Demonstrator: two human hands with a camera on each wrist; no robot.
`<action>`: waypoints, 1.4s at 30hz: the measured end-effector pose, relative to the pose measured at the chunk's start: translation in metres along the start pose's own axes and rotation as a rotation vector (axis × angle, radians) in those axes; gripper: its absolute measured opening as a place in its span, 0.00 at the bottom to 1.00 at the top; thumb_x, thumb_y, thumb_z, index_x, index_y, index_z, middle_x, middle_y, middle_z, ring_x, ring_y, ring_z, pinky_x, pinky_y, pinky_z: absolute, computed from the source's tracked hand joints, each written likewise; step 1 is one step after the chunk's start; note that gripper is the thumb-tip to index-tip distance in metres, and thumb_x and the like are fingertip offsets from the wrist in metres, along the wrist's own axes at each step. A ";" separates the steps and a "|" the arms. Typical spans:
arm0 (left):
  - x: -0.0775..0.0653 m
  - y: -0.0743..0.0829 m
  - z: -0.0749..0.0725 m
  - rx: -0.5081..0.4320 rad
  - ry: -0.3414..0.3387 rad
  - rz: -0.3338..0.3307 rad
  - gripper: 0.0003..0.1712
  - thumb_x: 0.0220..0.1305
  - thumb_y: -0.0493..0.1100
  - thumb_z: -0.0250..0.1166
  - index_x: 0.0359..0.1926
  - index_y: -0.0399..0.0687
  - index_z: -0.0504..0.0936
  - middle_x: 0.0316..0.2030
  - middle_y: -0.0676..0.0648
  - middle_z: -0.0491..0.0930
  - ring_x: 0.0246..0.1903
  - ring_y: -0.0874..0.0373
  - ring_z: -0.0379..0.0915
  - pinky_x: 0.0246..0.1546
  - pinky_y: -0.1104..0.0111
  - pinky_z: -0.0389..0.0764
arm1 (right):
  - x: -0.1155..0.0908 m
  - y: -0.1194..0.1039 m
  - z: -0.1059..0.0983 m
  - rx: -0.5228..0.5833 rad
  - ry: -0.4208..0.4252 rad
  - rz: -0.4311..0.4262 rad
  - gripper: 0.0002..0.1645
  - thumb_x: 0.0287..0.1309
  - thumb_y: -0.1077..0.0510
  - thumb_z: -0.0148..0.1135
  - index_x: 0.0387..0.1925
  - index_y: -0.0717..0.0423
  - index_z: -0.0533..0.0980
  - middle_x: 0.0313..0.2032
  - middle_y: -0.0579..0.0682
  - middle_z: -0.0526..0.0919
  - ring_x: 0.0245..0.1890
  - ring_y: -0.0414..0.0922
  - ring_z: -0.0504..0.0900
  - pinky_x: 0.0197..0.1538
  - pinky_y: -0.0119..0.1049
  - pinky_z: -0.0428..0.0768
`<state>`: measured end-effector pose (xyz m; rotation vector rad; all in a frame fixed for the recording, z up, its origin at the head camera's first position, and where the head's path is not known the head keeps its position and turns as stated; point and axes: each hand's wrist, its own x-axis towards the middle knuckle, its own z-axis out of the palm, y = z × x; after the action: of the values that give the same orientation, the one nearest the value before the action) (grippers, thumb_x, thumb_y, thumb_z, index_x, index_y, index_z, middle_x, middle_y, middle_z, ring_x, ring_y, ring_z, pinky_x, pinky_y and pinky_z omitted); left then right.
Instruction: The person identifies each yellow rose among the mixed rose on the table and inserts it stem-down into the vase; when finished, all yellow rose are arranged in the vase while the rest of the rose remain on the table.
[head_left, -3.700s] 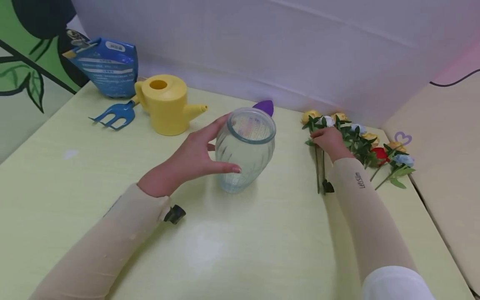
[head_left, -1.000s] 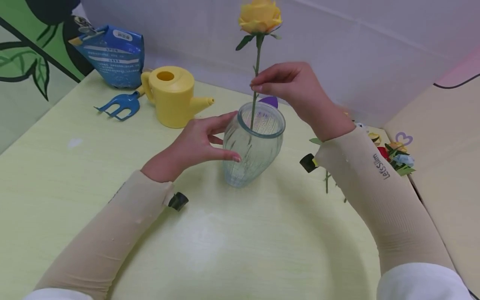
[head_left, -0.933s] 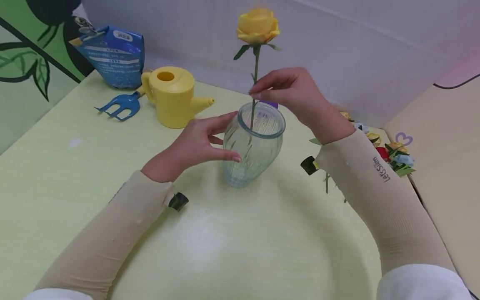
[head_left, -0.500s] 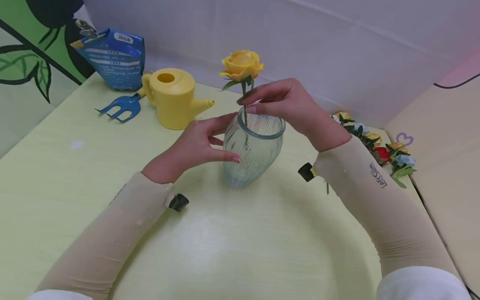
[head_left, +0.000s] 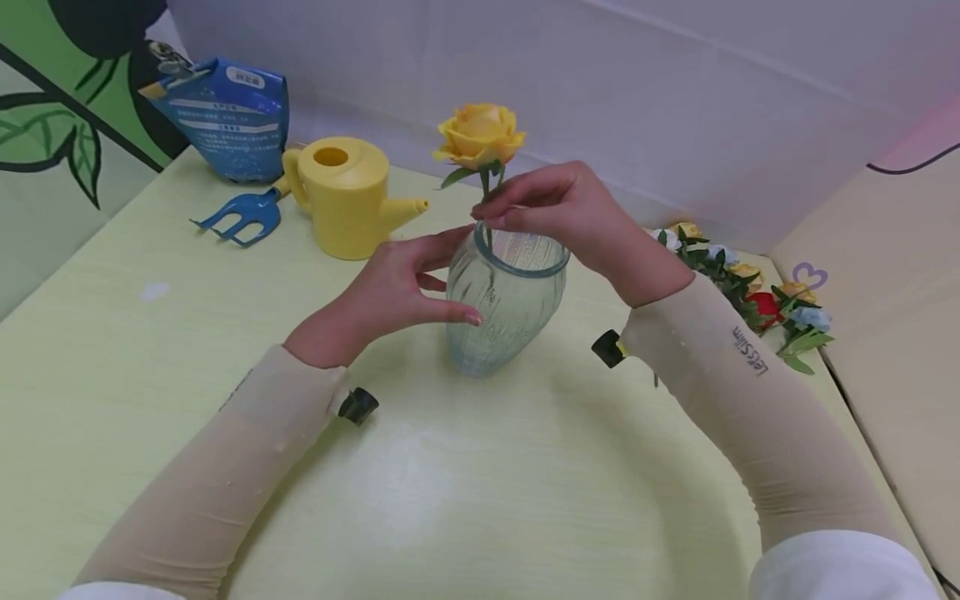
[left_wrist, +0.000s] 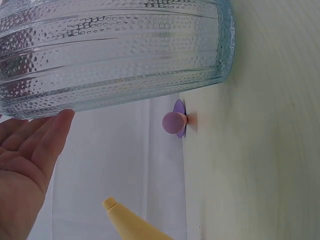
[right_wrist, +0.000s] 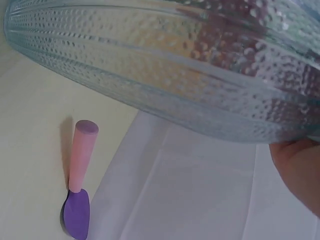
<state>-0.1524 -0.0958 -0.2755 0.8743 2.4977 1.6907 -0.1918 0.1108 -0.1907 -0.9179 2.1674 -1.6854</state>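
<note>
A clear ribbed glass vase (head_left: 510, 321) stands upright on the table, also filling the top of the left wrist view as textured glass (left_wrist: 115, 55). My left hand (head_left: 393, 287) holds it from the left, thumb in front and fingers toward the back. A yellow artificial rose (head_left: 480, 137) stands over the vase's mouth, its stem reaching down inside. Just above the rim, my right hand (head_left: 573, 221) pinches that stem between thumb and fingers. In the right wrist view the vase (right_wrist: 165, 65) hides most of this hand; the stem's lower end is blurred by the glass.
A yellow watering can (head_left: 345, 204), blue hand fork (head_left: 243, 217) and blue bag (head_left: 225, 125) stand at back left. More artificial flowers (head_left: 765, 308) lie at right, partly behind my right forearm. A purple trowel with a pink handle (right_wrist: 82, 155) lies behind the vase.
My right hand has gone from the flowers at right to the vase, bringing the yellow rose, then lowered its stem into the mouth. My left hand has stayed on the vase.
</note>
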 end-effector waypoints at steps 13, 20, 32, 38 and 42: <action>-0.001 0.002 0.001 -0.020 -0.016 -0.037 0.48 0.42 0.45 0.76 0.66 0.50 0.65 0.61 0.51 0.68 0.57 0.57 0.68 0.43 0.63 0.80 | -0.025 -0.007 -0.044 0.049 0.145 0.040 0.08 0.54 0.72 0.60 0.29 0.62 0.83 0.40 0.51 0.83 0.51 0.48 0.75 0.58 0.40 0.70; 0.000 0.001 0.000 -0.016 -0.007 -0.031 0.47 0.42 0.45 0.77 0.65 0.49 0.66 0.60 0.51 0.70 0.56 0.57 0.69 0.42 0.63 0.80 | -0.039 -0.006 -0.078 0.128 0.292 0.073 0.06 0.53 0.71 0.62 0.34 0.67 0.81 0.41 0.55 0.82 0.53 0.51 0.72 0.58 0.35 0.70; 0.001 0.001 0.000 0.002 -0.020 -0.024 0.47 0.43 0.46 0.76 0.65 0.49 0.65 0.60 0.51 0.69 0.57 0.57 0.68 0.42 0.63 0.80 | -0.061 0.017 -0.132 0.314 0.446 0.085 0.11 0.51 0.69 0.64 0.38 0.71 0.79 0.39 0.57 0.81 0.45 0.50 0.78 0.50 0.32 0.76; 0.001 0.001 0.000 0.008 -0.025 -0.029 0.48 0.43 0.46 0.76 0.66 0.49 0.65 0.61 0.51 0.69 0.57 0.57 0.68 0.42 0.64 0.80 | -0.072 0.030 -0.155 0.348 0.544 0.160 0.13 0.49 0.68 0.66 0.39 0.68 0.79 0.38 0.55 0.81 0.41 0.47 0.81 0.47 0.30 0.78; 0.001 0.002 0.000 0.011 -0.028 -0.021 0.47 0.43 0.46 0.76 0.66 0.49 0.65 0.60 0.51 0.69 0.57 0.57 0.67 0.42 0.63 0.80 | -0.078 0.038 -0.168 0.357 0.599 0.219 0.15 0.47 0.67 0.68 0.40 0.67 0.79 0.38 0.54 0.81 0.39 0.46 0.81 0.44 0.29 0.79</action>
<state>-0.1524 -0.0949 -0.2732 0.8632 2.4921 1.6486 -0.2356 0.2944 -0.1898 -0.0740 2.0639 -2.3298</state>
